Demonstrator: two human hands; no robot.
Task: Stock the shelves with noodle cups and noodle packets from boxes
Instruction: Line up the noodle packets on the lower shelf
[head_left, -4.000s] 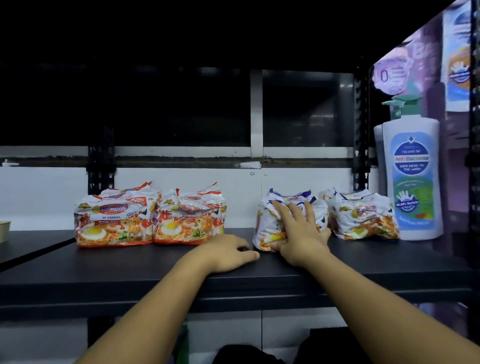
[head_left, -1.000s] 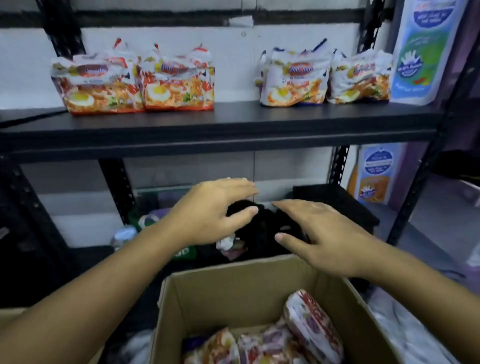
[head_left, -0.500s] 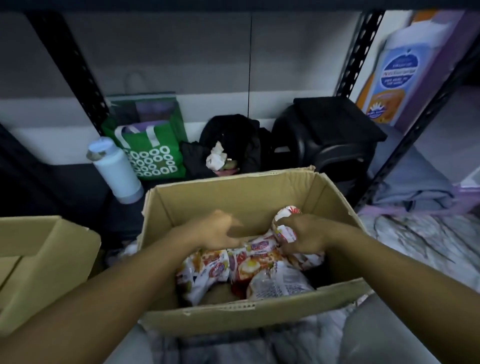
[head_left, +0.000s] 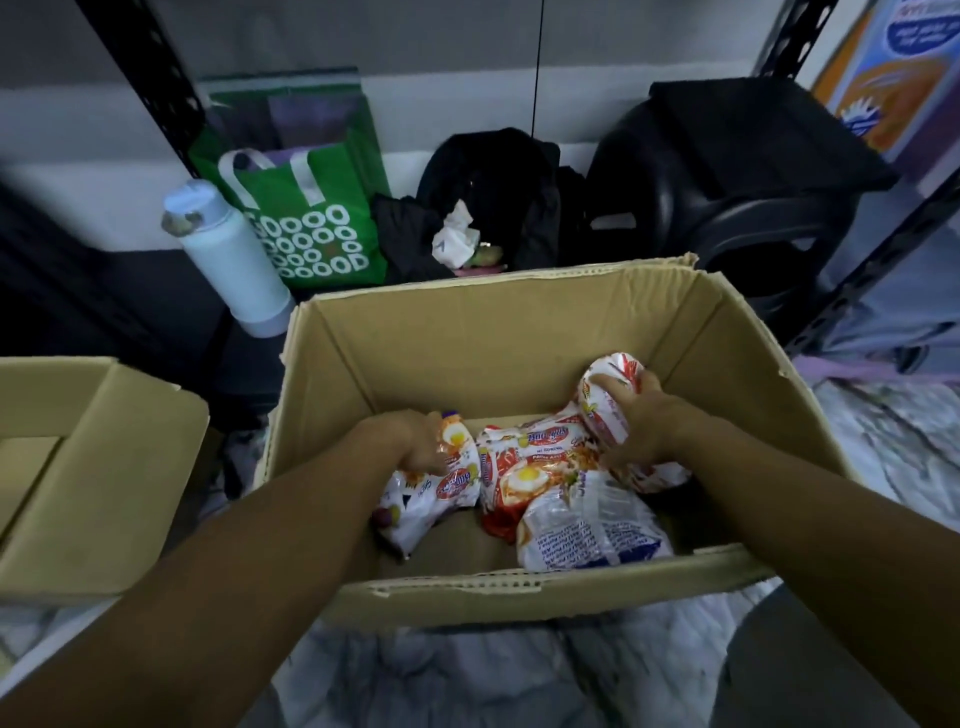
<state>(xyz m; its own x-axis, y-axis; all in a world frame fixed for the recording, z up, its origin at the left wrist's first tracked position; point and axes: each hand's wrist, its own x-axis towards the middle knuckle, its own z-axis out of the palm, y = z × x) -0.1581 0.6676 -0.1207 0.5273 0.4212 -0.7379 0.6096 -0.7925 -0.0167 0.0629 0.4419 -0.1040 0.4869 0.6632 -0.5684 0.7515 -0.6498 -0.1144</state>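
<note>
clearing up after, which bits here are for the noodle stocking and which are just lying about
Job: cardboard box, noodle packets inside, left hand and right hand each gripping one.
Lying about: green bag, white bottle, black bag, crumpled tissue.

Open brown cardboard box (head_left: 519, 338) centre, plastic noodle packets (head_left: 524, 467) inside, left hand (head_left: 415, 444) and right hand (head_left: 636, 421) each gripping one. Second brown cardboard box (head_left: 119, 467) left of it. Behind, left to right: white cylindrical bottle (head_left: 234, 265), green fabric tote bag (head_left: 317, 239), black cloth bag (head_left: 498, 176), bulky black plastic object (head_left: 727, 171).

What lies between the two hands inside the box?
In the head view, a red noodle packet lies between the left hand and the right hand, on the box floor.
</note>
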